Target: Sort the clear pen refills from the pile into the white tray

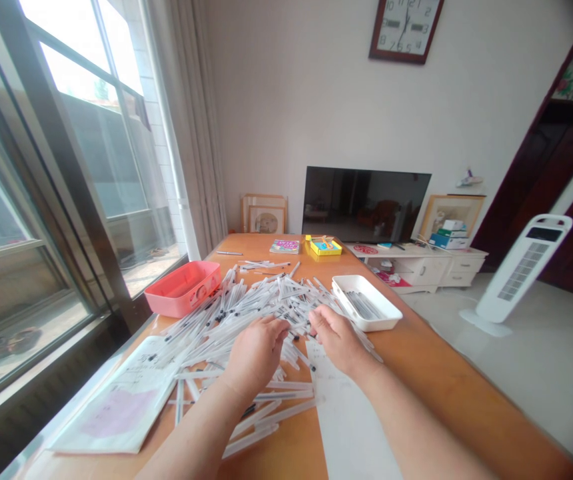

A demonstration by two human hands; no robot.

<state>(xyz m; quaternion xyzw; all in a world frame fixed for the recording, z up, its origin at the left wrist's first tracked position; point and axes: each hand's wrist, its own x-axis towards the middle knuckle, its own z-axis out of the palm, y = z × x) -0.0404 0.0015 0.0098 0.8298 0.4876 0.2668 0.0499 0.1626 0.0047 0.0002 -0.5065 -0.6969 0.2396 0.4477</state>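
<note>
A big heap of clear plastic pens (246,307) with dark tips covers the middle of the orange wooden table (446,387). My left hand (256,350) rests on the heap, fingers curled down among the pens. Just to its right, my right hand (334,337) also has its fingers bent into the pile. What either hand pinches is hidden by the fingers. A white rectangular tray (366,303) holding several pens stands just right of my right hand. A pink tray (182,288) sits at the left edge of the heap.
A sheet of paper (351,413) lies under my right forearm; a printed booklet (121,403) lies at front left. A yellow box (324,245) and a small book (285,247) sit at the table's far end. Beyond are a television (364,203), a low cabinet and a white tower fan (521,270).
</note>
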